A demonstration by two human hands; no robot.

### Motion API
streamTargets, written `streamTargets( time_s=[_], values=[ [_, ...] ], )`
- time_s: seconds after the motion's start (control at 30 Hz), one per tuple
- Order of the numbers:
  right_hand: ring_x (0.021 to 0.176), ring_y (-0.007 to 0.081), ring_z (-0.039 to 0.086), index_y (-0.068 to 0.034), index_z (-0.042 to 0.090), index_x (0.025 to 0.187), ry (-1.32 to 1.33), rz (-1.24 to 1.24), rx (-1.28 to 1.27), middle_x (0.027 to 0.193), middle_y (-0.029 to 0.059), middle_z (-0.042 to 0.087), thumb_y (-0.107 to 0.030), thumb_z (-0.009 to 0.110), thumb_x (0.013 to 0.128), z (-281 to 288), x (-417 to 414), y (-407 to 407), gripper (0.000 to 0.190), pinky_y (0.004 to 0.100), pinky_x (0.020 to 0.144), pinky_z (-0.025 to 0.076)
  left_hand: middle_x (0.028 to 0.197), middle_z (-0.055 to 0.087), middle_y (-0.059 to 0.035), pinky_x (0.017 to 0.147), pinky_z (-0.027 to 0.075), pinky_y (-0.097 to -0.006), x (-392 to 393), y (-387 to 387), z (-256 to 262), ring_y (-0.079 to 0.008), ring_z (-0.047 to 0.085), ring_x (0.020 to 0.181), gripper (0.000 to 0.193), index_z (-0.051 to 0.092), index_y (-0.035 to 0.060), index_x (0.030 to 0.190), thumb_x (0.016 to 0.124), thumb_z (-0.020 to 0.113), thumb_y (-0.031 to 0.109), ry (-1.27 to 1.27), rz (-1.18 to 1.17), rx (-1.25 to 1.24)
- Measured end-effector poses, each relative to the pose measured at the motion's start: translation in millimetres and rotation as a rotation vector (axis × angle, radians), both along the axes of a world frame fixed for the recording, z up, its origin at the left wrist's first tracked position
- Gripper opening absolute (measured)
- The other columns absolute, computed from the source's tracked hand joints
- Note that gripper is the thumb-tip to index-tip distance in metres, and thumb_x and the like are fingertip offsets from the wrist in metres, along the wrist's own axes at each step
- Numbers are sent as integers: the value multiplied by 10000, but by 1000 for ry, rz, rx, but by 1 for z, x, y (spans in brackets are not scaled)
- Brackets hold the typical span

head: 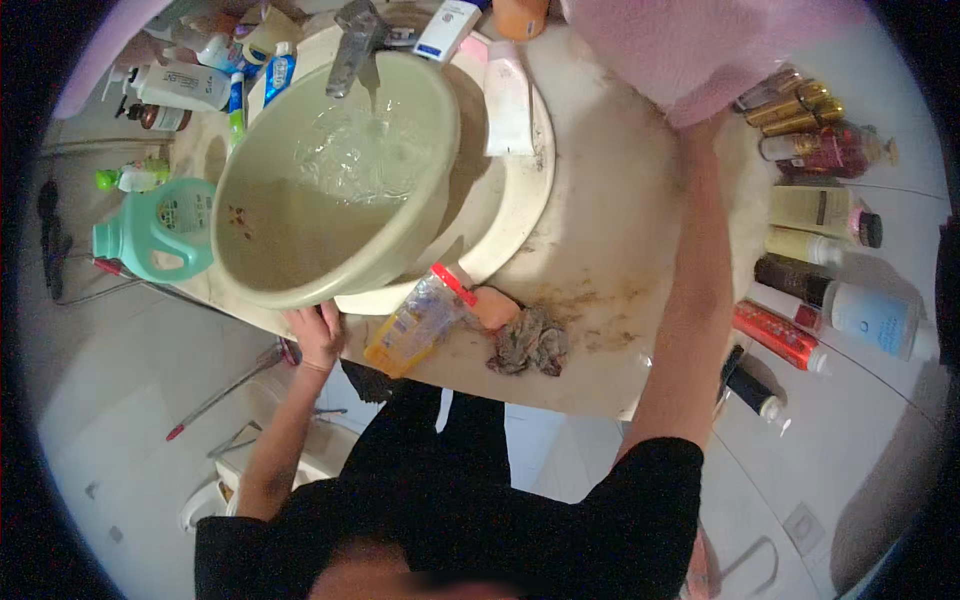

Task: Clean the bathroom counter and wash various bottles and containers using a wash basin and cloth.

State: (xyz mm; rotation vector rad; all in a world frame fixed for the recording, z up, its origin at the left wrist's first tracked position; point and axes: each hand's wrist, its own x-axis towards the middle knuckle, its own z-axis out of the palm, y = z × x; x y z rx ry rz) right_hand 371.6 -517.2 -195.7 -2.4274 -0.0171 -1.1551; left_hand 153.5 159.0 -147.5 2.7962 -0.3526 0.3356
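A pale green plastic basin stands tilted in the white sink. Water runs from the faucet and pools in the basin's far part. My left hand holds the basin's near side from below, its fingertips hidden behind the rim. My right arm stretches across the counter to a pink cloth, which covers most of that hand, so its grip does not show. A crumpled wet rag lies at the counter's front beside an orange bar, probably soap, and a clear bag with a red closure.
A teal jug with a handle stands left of the basin. Pump bottles and toothpaste tubes crowd the back left. A white squeeze tube lies on the sink's rim. Several cosmetic bottles line the right wall.
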Motion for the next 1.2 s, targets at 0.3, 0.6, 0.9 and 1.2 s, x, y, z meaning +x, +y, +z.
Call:
streamTargets(
  time_s=[0.3, 0.6, 0.9, 1.2],
  values=[
    [1037, 323, 502, -65, 601, 1141, 425, 138, -344, 1141, 105, 583, -102, 573, 793, 57, -136, 120, 351, 463, 888, 389, 1158, 479, -317, 956, 322, -557, -11, 32, -8, -514, 428, 1066, 378, 487, -32, 1182, 839, 549, 114, 71, 134, 74],
    [981, 328, 530, -129, 623, 1172, 415, 286, -196, 1081, 134, 590, 39, 596, 731, 93, -153, 230, 473, 429, 819, 450, 1181, 466, -276, 945, 318, -565, -16, 24, 8, -483, 433, 1061, 406, 484, -26, 1176, 803, 571, 111, 57, 19, 82],
    [1152, 354, 449, -148, 554, 1273, 430, 279, -488, 1213, 146, 536, -56, 484, 803, 51, -28, 219, 484, 449, 1034, 334, 1183, 457, -317, 914, 330, -583, -7, 22, 4, -508, 435, 1049, 435, 459, -62, 1198, 822, 574, 124, -70, -11, 110],
    [1020, 310, 513, -159, 632, 1159, 706, 299, -315, 1120, 87, 568, -49, 617, 720, 83, -337, 208, 453, 454, 914, 409, 877, 478, -190, 747, 377, -488, 2, 9, 21, -386, 463, 829, 220, 481, 14, 986, 814, 607, 66, -126, -48, 39]
  ],
)
